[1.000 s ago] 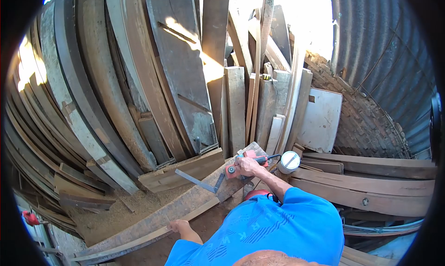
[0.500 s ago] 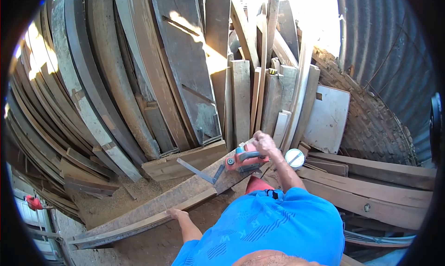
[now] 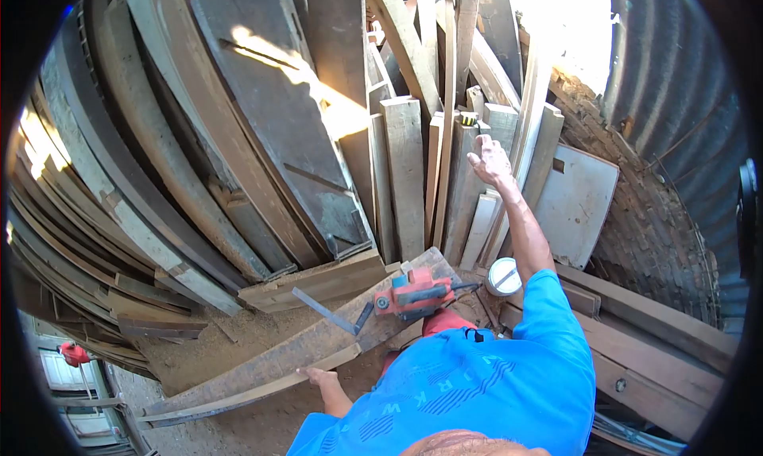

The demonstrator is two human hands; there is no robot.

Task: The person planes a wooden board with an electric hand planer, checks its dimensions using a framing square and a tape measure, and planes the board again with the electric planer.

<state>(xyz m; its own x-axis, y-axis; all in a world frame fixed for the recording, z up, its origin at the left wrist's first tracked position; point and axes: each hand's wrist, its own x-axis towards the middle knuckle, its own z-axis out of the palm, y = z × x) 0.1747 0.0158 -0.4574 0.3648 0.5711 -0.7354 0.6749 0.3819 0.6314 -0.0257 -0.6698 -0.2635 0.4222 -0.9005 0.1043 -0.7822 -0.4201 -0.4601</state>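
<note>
My left hand (image 3: 319,376) grips the edge of a long narrow wooden strip (image 3: 262,388), which lies along the near side of a wide plank (image 3: 278,353). With its fingers apart, my right hand (image 3: 491,164) reaches out to the upright boards, just below a yellow and black tape measure (image 3: 469,118) on top of a post; a gap shows between them. A red electric planer (image 3: 413,294) rests on the plank in front of my body. Left of it lies a bevel square (image 3: 327,311), its metal blade angled outward.
Many tall boards (image 3: 405,178) lean upright ahead and to the left. A white lidded tub (image 3: 503,277) stands right of the planer. Long timbers (image 3: 636,369) are stacked at the right, below a white panel (image 3: 580,202) and a corrugated metal wall (image 3: 675,83). Sawdust covers the ground.
My right hand has let go of the planer and moved up and away to the upright boards near the tape measure. My left hand stays on the strip. The view has shifted slightly.
</note>
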